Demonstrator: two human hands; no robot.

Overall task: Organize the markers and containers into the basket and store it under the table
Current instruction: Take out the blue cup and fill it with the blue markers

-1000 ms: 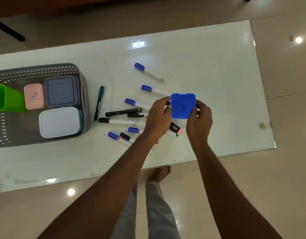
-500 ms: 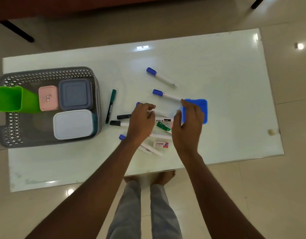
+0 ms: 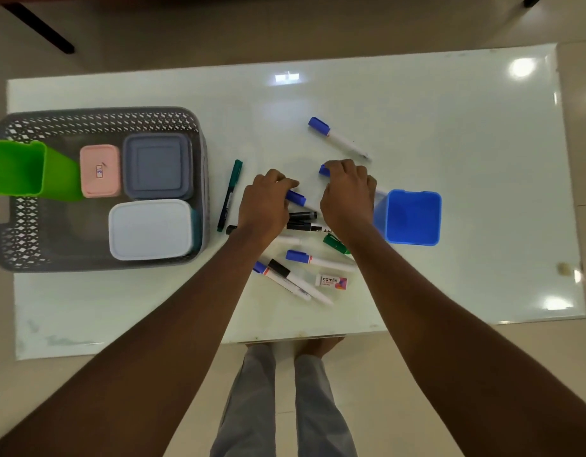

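Both hands are down among the markers scattered mid-tabletop. The left hand (image 3: 268, 202) has its fingers curled onto a blue-capped marker (image 3: 296, 197); the right hand (image 3: 347, 189) is closed over another blue cap (image 3: 324, 170). A blue cup (image 3: 413, 217) stands just right of it. The grey basket (image 3: 96, 122), holding lidded containers (image 3: 151, 229) and a green cup (image 3: 16, 168), sits at the left edge

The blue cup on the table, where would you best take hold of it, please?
Probably by the rim. The blue cup stands upright, mouth open to the camera, just right of the right hand. Come from above, pinching one wall, ideally its clear right side.
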